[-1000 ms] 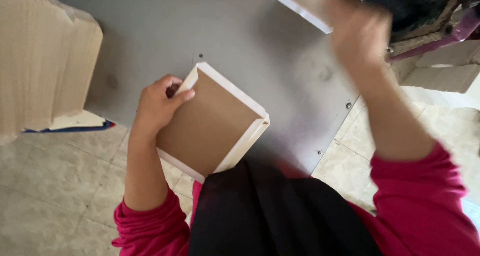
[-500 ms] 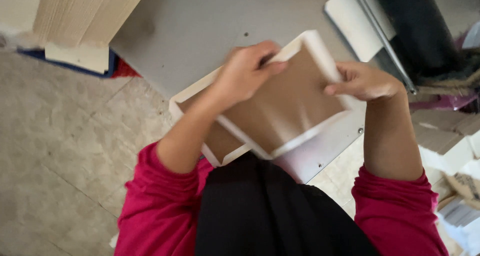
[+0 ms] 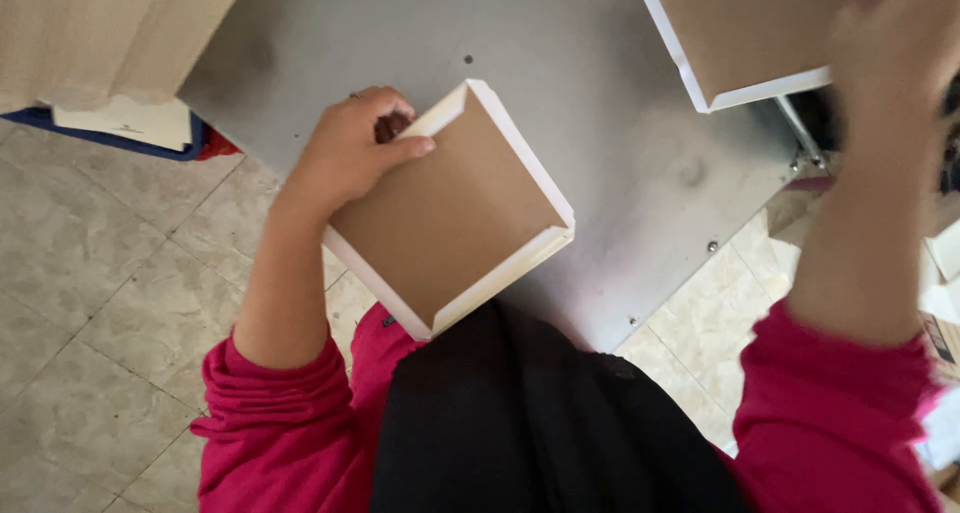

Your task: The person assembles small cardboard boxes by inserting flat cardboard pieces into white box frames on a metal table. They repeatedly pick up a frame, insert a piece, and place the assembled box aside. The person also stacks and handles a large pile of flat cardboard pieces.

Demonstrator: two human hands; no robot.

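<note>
The left hand is pinching the far-left corner of a shallow brown box tray near the body; half a second ago both hands gripped it. The right hand is now reaching far right, touching a second tray; its finger grip is too blurred to tell.

I sit at a grey metal table with small screw holes in its top. Below me lies a floor of pale beige tiles. At my upper left stands a stack of light cardboard sheets. Soft daylight falls evenly.
</note>
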